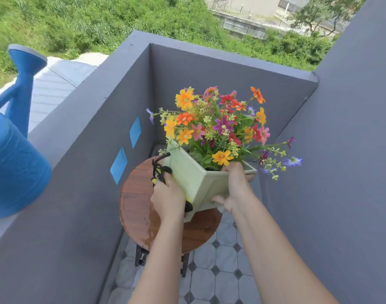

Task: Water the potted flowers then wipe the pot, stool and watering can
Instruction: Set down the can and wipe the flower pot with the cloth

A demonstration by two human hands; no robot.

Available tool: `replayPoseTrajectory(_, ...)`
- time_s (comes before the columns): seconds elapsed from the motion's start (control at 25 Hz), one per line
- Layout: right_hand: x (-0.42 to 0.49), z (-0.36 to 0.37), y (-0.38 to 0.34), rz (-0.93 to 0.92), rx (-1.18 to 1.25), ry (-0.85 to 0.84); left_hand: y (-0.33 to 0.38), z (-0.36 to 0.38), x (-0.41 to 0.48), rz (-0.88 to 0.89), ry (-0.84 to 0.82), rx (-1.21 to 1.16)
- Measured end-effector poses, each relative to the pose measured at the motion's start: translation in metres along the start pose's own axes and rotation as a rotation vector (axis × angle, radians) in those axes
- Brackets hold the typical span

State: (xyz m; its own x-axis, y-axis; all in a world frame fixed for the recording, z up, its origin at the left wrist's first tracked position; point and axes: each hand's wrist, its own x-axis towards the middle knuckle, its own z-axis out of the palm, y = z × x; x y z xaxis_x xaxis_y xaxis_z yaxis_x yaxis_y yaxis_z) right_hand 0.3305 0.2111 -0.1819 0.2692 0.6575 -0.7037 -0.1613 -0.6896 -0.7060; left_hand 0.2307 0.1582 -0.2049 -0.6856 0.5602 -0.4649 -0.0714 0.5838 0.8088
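Above the wet stool [141, 218], the right hand [233, 187] is gripping the tilted pot [194, 176], exposing its side to the cloth [160, 172] the left hand [168, 196] is clutching.

No readable text, labels, brands, numbers or signs are showing anywhere in the view. The pot [194, 178], the can [14, 163] and the stool [139, 207] are showing plain surfaces. Two blue patches [119, 164] on the wall [78, 172] are showing no lettering.
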Motion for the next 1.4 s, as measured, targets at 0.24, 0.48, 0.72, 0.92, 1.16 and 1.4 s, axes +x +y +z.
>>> replayPoseTrajectory(0.24,-0.005,0.003,-0.001,-0.012,-0.037,0.019,0.006,-0.002,-0.038,0.198,0.032,-0.073)
replayPoseTrajectory(0.48,-0.005,-0.007,0.001,-0.005,-0.1,-0.052,0.016,0.002,0.001,0.266,0.103,-0.119)
replayPoseTrajectory(0.72,-0.002,-0.023,-0.007,-0.053,-0.134,-0.095,0.005,-0.016,0.059,-0.027,-0.11,0.06)
replayPoseTrajectory(0.92,-0.005,-0.028,-0.018,0.003,-0.154,-0.151,0.024,-0.025,0.061,0.113,-0.137,0.028)
replayPoseTrajectory(1.16,-0.004,-0.025,-0.024,-0.026,-0.183,-0.163,0.033,-0.033,0.052,0.178,-0.249,0.041)
replayPoseTrajectory(1.4,0.003,-0.025,-0.032,-0.045,-0.228,-0.205,0.045,-0.036,0.044,0.205,-0.127,0.126)
